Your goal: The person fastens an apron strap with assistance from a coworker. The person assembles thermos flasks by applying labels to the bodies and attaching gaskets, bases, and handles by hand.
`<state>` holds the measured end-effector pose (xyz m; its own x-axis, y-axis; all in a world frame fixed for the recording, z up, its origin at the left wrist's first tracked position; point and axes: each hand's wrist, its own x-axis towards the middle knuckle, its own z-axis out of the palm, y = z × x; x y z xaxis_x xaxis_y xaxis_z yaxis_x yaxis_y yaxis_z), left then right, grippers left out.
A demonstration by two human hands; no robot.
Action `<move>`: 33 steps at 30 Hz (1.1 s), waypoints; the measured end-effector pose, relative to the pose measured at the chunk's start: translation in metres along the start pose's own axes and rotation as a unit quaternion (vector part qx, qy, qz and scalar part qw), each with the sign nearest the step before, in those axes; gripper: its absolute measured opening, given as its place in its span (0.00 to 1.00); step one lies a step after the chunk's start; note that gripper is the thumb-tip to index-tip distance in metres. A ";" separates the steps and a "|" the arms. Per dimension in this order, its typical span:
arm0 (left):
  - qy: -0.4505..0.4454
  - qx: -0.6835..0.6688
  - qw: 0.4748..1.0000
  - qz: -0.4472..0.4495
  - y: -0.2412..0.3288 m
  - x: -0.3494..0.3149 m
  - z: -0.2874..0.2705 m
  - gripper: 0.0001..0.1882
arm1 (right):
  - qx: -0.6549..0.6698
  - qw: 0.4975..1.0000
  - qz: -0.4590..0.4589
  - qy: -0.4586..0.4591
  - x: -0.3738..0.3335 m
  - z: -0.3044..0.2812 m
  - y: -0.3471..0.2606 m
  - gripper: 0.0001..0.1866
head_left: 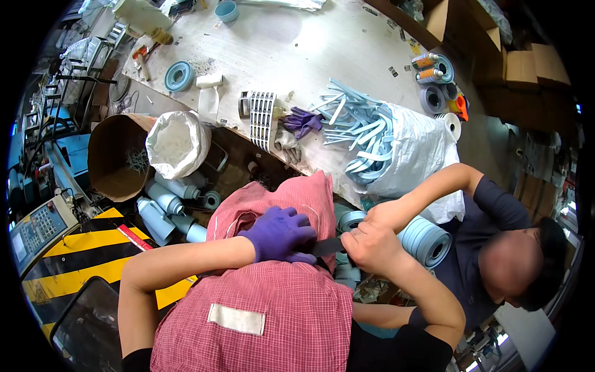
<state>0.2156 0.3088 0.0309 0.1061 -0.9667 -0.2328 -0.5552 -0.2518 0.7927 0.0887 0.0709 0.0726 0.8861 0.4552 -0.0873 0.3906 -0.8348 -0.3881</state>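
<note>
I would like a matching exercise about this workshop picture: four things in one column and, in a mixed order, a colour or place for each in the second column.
Things:
1. left hand
2. right hand
3. pale blue strips
4. cardboard drum

Colour or place:
a. spilling from the white sack on the table
b. bare, gripping a dark strap
c. standing beside the table, holding a white bag at its rim
d. in a purple glove, pressed on the red checked cloth

Pairs: 1-d, 2-b, 3-a, 4-c

Worn pale tabletop [297, 43] carries a white sack of blue strips [396, 142], purple gloves [302, 121], blue tape roll [179, 75], blue cup [227, 10].
</note>
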 end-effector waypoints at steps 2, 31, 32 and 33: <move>-0.021 0.020 1.000 -0.011 0.002 0.001 0.002 0.24 | -0.003 1.000 -0.016 -0.009 0.007 -0.009 0.005 0.06; -0.058 -0.084 0.990 -0.097 -0.010 -0.064 -0.043 0.22 | 0.178 0.980 -0.061 -0.061 -0.016 0.018 -0.006 0.07; -0.061 -0.082 0.990 -0.101 -0.009 -0.068 -0.045 0.21 | 0.179 0.980 -0.060 -0.061 -0.015 0.020 -0.009 0.07; -0.063 -0.083 0.989 -0.103 -0.011 -0.072 -0.044 0.21 | 0.197 0.975 -0.058 -0.085 -0.014 0.022 -0.011 0.09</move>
<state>0.2508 0.3791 0.0634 0.0923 -0.8838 -0.4587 -0.3889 -0.4561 0.8005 0.0666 0.0809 0.0580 0.7743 0.6123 -0.1600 0.3297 -0.6061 -0.7239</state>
